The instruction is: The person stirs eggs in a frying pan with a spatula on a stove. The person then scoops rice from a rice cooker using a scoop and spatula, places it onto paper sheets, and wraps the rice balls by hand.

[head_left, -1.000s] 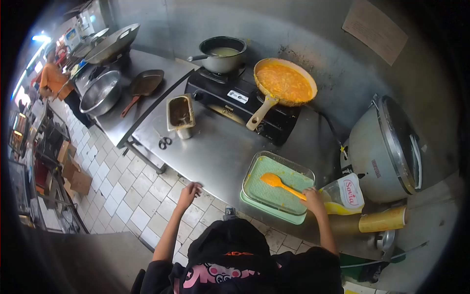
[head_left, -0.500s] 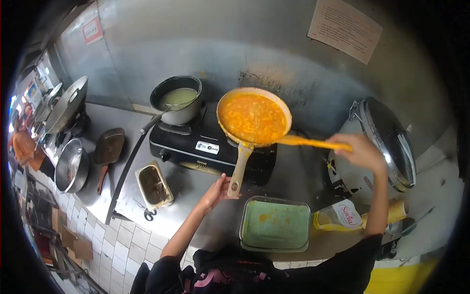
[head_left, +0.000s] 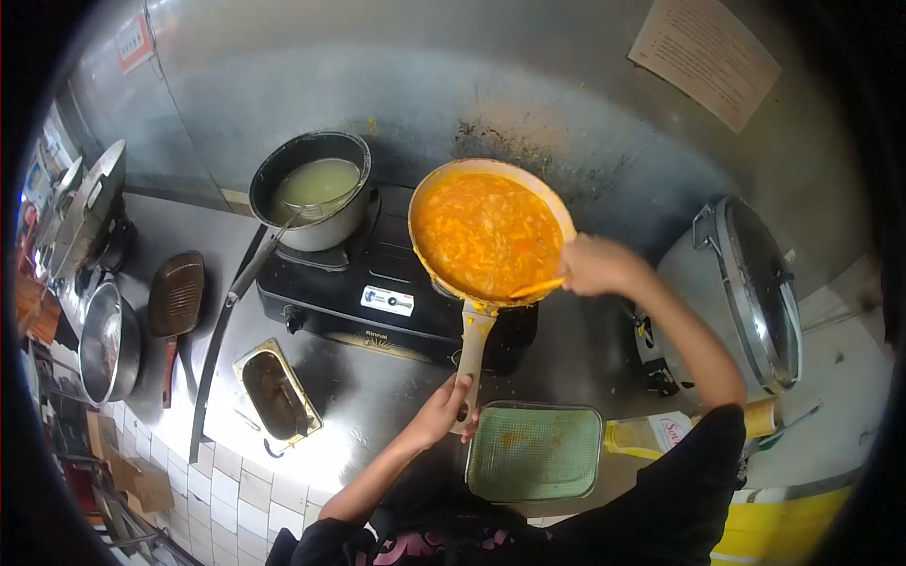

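Note:
A light-coloured frying pan [head_left: 482,314] full of orange, chunky food [head_left: 486,231] sits over the right side of the black gas stove [head_left: 377,332]. My left hand [head_left: 444,410] is closed round the end of its handle. At the pan's right rim, my right hand [head_left: 599,266] grips the orange spatula [head_left: 540,287], whose head is hidden in the food. Below the handle lies a glass tray with a green mesh liner [head_left: 535,453]. On the stove's left side stands a pot [head_left: 326,226] of pale liquid with a long-handled utensil [head_left: 257,265] in it.
A metal container [head_left: 279,394] of dark sauce stands at the front left. Farther left are a brown grill pan [head_left: 176,294], a steel bowl [head_left: 110,341] and woks [head_left: 94,209]. To the right are a large lidded cooker [head_left: 703,292] and a Sovia pack [head_left: 651,435].
The spatula has gone from the green tray into the food in the pan. My left hand has come up from the table's edge and closed round the pan handle. The view has shifted.

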A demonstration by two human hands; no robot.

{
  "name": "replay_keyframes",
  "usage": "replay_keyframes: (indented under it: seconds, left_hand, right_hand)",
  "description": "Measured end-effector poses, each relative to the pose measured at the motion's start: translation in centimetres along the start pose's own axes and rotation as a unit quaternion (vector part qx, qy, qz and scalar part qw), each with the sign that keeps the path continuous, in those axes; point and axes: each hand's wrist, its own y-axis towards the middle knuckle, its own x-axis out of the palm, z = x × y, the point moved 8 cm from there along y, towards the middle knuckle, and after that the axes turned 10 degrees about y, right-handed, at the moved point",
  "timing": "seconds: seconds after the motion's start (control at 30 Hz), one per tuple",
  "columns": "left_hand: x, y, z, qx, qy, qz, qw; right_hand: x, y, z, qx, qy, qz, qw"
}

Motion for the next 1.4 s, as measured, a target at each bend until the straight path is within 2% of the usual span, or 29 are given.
replay_keyframes:
  seconds: [0.03,0.17,0.27,0.3,0.47,0.53,0.57,0.6,0.7,0.83,0.9,0.97,1.03,1.1,1.13,1.17,1.27,1.3,1.37,1.4]
  left_hand:
    - [0.0,0.0,0.2,0.001,0.023,0.001,1.000]
    - [0.1,0.1,-0.1,-0.008,0.029,-0.007,1.000]
    - [0.1,0.2,-0.3,-0.023,0.027,-0.010,0.999]
    - [0.1,0.2,-0.2,-0.023,0.029,-0.007,0.999]
    - [-0.1,0.1,-0.1,-0.013,0.023,-0.005,1.000]
    - [-0.1,0.2,-0.4,-0.007,0.023,-0.014,1.000]
    - [-0.1,0.1,-0.2,-0.006,0.022,-0.012,1.000]
    - [0.0,0.0,0.0,-0.007,0.031,-0.008,0.999]
    - [-0.1,0.1,0.1,-0.001,0.038,-0.003,0.999]
    - [-0.2,0.2,-0.2,0.000,0.031,-0.004,1.000]
    - [-0.3,0.2,0.0,0.001,0.040,-0.001,0.999]
    - [-0.1,0.1,0.1,-0.001,0.054,0.000,0.999]
    - [-0.2,0.0,0.0,-0.015,0.025,0.013,0.999]
    - [-0.1,0.0,0.0,-0.017,0.020,0.017,1.000]
    - [-0.1,-0.1,-0.1,-0.020,0.012,0.023,0.999]
    - [-0.1,-0.2,-0.1,-0.020,0.011,0.023,0.999]
    - [-0.2,-0.1,0.0,-0.011,0.001,0.031,0.999]
    - [-0.3,-0.1,-0.1,-0.013,0.004,0.034,0.999]
    - [-0.4,-0.1,-0.3,-0.015,0.006,0.034,0.999]
    - [-0.5,-0.1,-0.3,-0.015,0.017,0.036,0.999]
  right_hand:
    - [0.7,-0.8,-0.5,0.015,-0.011,0.066,0.998]
    - [2.4,-2.3,-2.6,0.013,-0.022,0.111,0.994]
    - [2.3,-1.4,-3.9,-0.056,-0.007,0.196,0.979]
    - [2.7,-0.4,-4.0,-0.056,-0.007,0.197,0.979]
    - [1.2,4.7,-1.9,-0.031,0.094,0.267,0.958]
    - [0.6,8.5,1.6,-0.093,0.097,0.238,0.962]
    - [-0.2,9.4,3.2,0.011,0.174,0.154,0.973]
    - [-1.8,8.6,3.6,0.041,0.264,0.129,0.955]
    - [-5.6,7.1,5.0,0.087,0.278,0.082,0.953]
    - [-10.8,2.9,3.8,0.089,0.199,0.050,0.975]
    - [-11.6,1.1,1.9,0.052,0.089,-0.025,0.994]
    - [-10.5,0.7,0.8,0.056,0.076,-0.053,0.994]
    - [-6.8,0.4,0.6,0.069,0.032,-0.157,0.985]
    - [-4.8,-0.1,0.3,0.075,-0.049,-0.120,0.989]
    - [-4.9,-0.8,-0.2,0.062,-0.073,-0.074,0.993]
    - [-4.9,-1.5,-0.5,0.088,-0.096,-0.012,0.991]
    - [-2.8,-2.6,-1.2,0.074,-0.195,0.079,0.975]
    - [-2.1,-2.7,-1.2,0.068,-0.210,0.104,0.970]
    - [-0.2,-2.3,-0.3,0.086,-0.240,0.067,0.965]
    - [0.3,-2.0,0.8,0.087,-0.269,0.117,0.952]
